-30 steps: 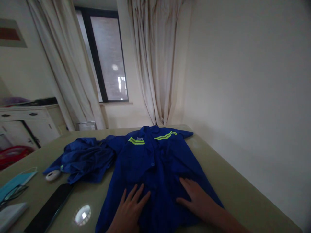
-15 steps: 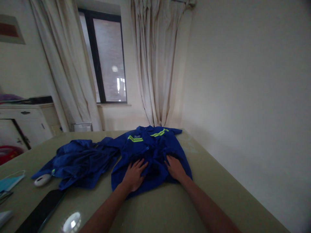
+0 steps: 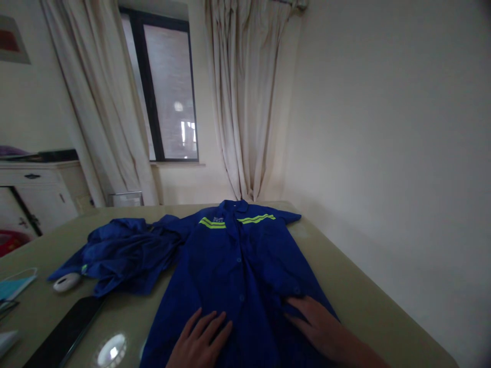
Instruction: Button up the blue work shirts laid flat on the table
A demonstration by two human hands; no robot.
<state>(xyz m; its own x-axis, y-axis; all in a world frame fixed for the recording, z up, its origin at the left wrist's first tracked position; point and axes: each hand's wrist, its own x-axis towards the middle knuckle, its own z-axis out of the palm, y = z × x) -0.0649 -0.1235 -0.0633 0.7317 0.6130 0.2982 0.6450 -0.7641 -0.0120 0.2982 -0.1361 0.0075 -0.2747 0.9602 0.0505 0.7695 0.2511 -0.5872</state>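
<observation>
Across the olive-toned, smooth desk point(image 3: 368, 291) lies a royal-blue short-sleeved cloth shirt point(image 3: 218, 271), front upward, its collar toward the far edge and its lower part running toward the viewer. Two pairs of yellow-green stripes point(image 3: 256, 219) cross its chest, with small white lettering point(image 3: 218, 219) above the pair on the left. A row of round blue buttons point(image 3: 239, 260) runs down the front, and the cloth is loosely creased around the middle.

The left hand point(image 3: 201, 340) rests palm down on the lower shirt, left of the buttons, its fingers extended and slightly apart. The right hand point(image 3: 312, 324) touches the lower right part, thumb and fingers toward the middle; whether it pinches any cloth cannot be told.

To the left, a crumpled dark-blue cloth garment point(image 3: 126, 255) lies heaped against the shirt's left sleeve. Just beside its near left edge sits a small, rounded white object point(image 3: 66, 282) with a dark spot. Nearer, a flat black rectangular device point(image 3: 63, 332) lies at a slant, and a light-blue face mask point(image 3: 17, 287) lies at the far left. Behind the desk hang cream fabric curtains point(image 3: 243, 92) beside a dark-framed window point(image 3: 171, 92).
</observation>
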